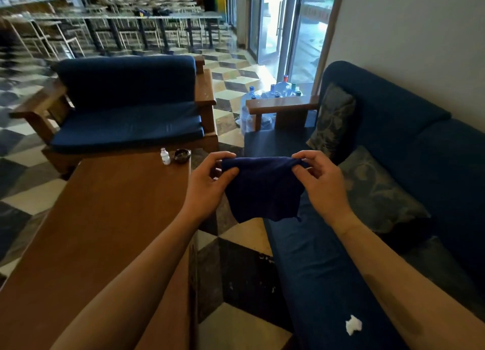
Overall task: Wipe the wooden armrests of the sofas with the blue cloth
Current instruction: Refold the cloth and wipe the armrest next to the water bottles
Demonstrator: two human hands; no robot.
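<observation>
The blue cloth [262, 187] hangs in the air between both hands, in front of the person and above the gap between the wooden table [99, 231] and the long sofa [393, 153]. The left hand [210, 181] pinches the cloth's upper left corner between thumb and fingers, and the right hand [317, 181] pinches the upper right corner in the same way, so the top edge is stretched between them and the rest falls down freely. The cloth touches no armrest.

The wooden armrest [282, 105] of the long sofa is at its far end, well apart from the cloth. Behind it stand several large water bottles [273, 92], near the glass door [283, 27]. A second sofa [128, 105] with wooden armrests stands beyond the far edge of the table. At the table's far right corner are a small white bottle [165, 156] and a dark round dish [182, 155], perhaps an ashtray. Patterned cushions [378, 187] lie on the long sofa, and a white crumpled scrap [353, 324] rests on its seat near the front edge.
</observation>
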